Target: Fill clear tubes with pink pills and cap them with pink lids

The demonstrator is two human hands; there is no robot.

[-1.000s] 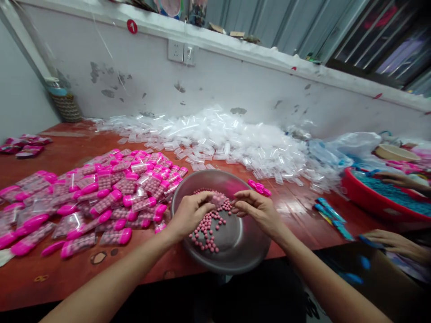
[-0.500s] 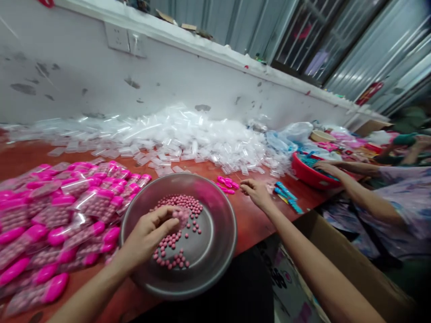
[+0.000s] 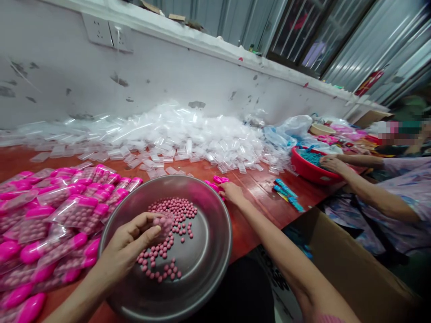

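Over a grey metal bowl (image 3: 202, 264) my left hand (image 3: 129, 240) is closed, pinching a small clear plastic case (image 3: 164, 224) with pink beads inside. Loose pink beads (image 3: 180, 208) lie on the bowl's floor below it. My right hand (image 3: 232, 193) is just beyond the bowl's right rim, its fingertips bent down onto a few bright pink plastic caps (image 3: 220, 180). The fingers look closed on one cap, which they partly hide.
At left lies a heap of bead-filled cases with pink caps (image 3: 72, 211). Clear empty cases (image 3: 188, 132) are piled along the wall. Blue pieces (image 3: 288, 195) lie to the right. A co-worker's hands (image 3: 333, 163) are at a red basin (image 3: 311, 172) of blue pieces.
My right hand has moved left and down to the pink caps. My left hand still holds the case over the bowl. The view has shifted slightly.
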